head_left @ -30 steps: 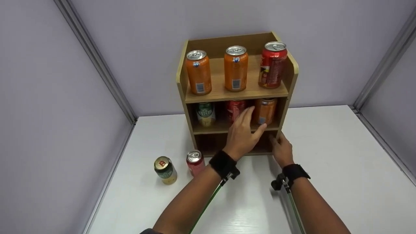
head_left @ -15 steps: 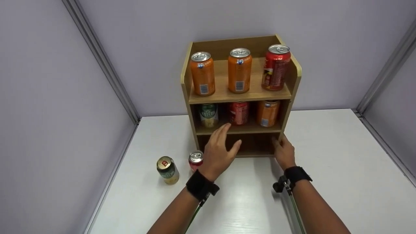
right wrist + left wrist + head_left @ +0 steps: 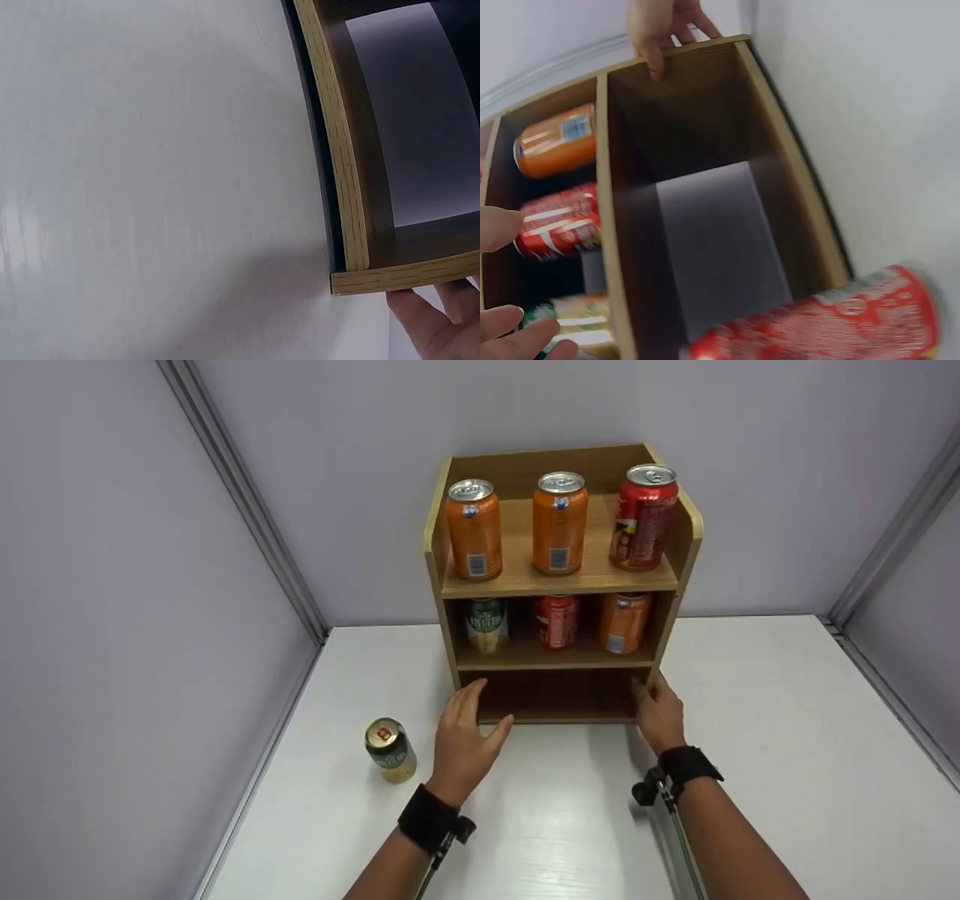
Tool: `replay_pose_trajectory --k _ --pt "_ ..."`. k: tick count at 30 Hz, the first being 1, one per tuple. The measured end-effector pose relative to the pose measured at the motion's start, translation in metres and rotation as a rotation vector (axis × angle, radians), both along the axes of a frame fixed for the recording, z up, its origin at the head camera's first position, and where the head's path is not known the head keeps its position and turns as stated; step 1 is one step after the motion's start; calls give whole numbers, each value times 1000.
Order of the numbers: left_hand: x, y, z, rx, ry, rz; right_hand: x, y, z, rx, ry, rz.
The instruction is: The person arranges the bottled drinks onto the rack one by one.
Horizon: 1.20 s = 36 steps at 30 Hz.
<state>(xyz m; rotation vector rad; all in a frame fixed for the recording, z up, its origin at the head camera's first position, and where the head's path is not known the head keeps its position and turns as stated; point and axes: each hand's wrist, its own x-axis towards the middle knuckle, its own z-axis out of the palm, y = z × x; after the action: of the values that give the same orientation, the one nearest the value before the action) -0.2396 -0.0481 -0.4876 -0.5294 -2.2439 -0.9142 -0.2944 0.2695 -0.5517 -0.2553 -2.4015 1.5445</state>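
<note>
My left hand (image 3: 463,746) is at the lower left front of the wooden shelf rack (image 3: 562,661), fingers extended and thumb apart, holding nothing. A red soda can (image 3: 825,322) stands near it on the table, hidden behind that hand in the head view. In the left wrist view, the left hand's fingers (image 3: 517,337) show at the left, clear of that can. My right hand (image 3: 660,716) grips the rack's right side panel low down, thumb inside the bottom compartment and fingers outside. A green-and-gold can (image 3: 391,751) stands on the table to the left.
Two orange cans, one of them this orange can (image 3: 561,525), and a red can (image 3: 645,519) stand on the top shelf. The middle shelf holds a green can (image 3: 487,626), a red can (image 3: 556,622) and an orange can (image 3: 624,624). Walls enclose the white table (image 3: 765,720).
My left hand has moved down and left from the middle shelf's red can to beside the rack's lower left, covering the red can on the table. The right hand keeps its grip.
</note>
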Motion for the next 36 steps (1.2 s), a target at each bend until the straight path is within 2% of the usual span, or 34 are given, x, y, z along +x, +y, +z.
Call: replay_pose_trajectory --k 12,15,21,27,30,36 --pt "-5 -32 -40 61 -42 96 -2 5 3 12 1 -25" --pt "-4 -38 -46 85 -122 104 -2 6 3 27 8 -18" --pt "-6 -42 -56 169 -340 74 0 6 1 55 22 -9" --pt "-9 -43 -68 249 -485 66 0 5 1 57 10 -17" --pt "-9 -43 -74 285 -509 65 0 4 1 55 3 -17" --pt "-8 -42 -85 306 -477 95 1 1 -1 41 4 -5"
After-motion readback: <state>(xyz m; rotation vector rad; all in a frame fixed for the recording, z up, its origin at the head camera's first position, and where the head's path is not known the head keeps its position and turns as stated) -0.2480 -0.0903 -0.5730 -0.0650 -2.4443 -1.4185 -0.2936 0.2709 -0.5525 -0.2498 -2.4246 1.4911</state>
